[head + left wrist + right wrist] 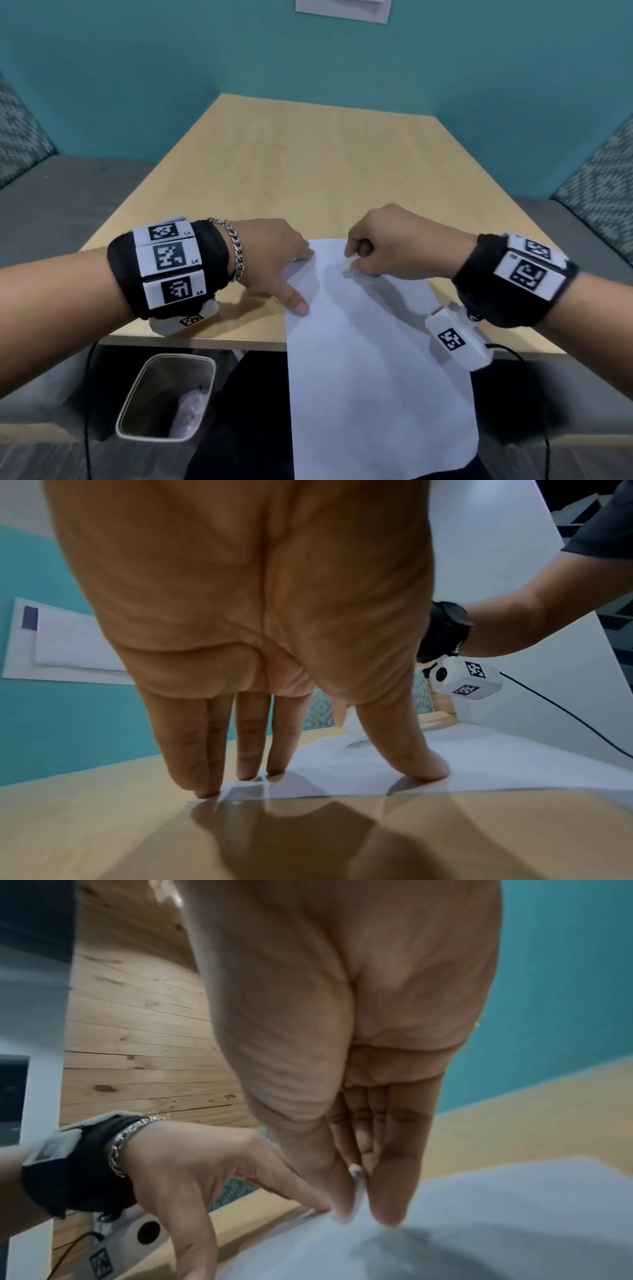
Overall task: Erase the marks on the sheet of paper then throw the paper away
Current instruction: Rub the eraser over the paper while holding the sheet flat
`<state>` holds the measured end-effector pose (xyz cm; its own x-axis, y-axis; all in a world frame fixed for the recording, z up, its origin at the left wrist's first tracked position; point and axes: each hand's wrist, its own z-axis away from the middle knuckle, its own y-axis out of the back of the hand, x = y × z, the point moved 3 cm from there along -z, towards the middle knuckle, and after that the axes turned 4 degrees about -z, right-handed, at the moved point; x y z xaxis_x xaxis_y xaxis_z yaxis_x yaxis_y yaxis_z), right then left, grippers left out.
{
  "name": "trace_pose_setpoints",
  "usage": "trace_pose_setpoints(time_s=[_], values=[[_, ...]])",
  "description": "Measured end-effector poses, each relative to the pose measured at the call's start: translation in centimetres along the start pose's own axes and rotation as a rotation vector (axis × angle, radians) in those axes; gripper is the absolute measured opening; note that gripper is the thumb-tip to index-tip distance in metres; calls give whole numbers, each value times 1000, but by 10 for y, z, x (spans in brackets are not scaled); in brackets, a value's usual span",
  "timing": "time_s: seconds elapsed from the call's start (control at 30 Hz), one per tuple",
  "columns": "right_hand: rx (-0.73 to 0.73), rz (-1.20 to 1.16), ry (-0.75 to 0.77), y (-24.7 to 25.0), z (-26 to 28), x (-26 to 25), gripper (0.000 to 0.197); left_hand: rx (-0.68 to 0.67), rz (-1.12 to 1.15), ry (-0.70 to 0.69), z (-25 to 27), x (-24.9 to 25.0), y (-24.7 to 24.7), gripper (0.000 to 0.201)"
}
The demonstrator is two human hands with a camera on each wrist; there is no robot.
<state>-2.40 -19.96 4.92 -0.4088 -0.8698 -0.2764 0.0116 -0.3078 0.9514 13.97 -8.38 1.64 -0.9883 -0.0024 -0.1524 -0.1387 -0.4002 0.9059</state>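
A white sheet of paper lies on the wooden table, its near half hanging over the front edge. My left hand presses its top left corner flat; the straight fingers and thumb rest on the sheet. My right hand pinches a small white eraser between thumb and fingers, its tip down on the paper near the top edge. From the left wrist view the eraser shows behind the thumb. Faint marks sit beside the eraser tip.
A grey waste bin with crumpled paper inside stands on the floor below the table's front left edge. Grey bench seats with patterned cushions flank the table. A teal wall stands behind it.
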Motion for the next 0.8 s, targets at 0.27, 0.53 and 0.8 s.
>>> trace_pose_setpoints(time_s=[0.27,0.53,0.8], values=[[25,33,59,-17,-14,-11,13,-124,45,7,7,6,0,128],[36,78,79,-11,-18,-13,10,-213,-41,51,8,8,-1,134],[17,125,124,-10,-18,-20,9,-229,-33,68,7,7,-3,134]])
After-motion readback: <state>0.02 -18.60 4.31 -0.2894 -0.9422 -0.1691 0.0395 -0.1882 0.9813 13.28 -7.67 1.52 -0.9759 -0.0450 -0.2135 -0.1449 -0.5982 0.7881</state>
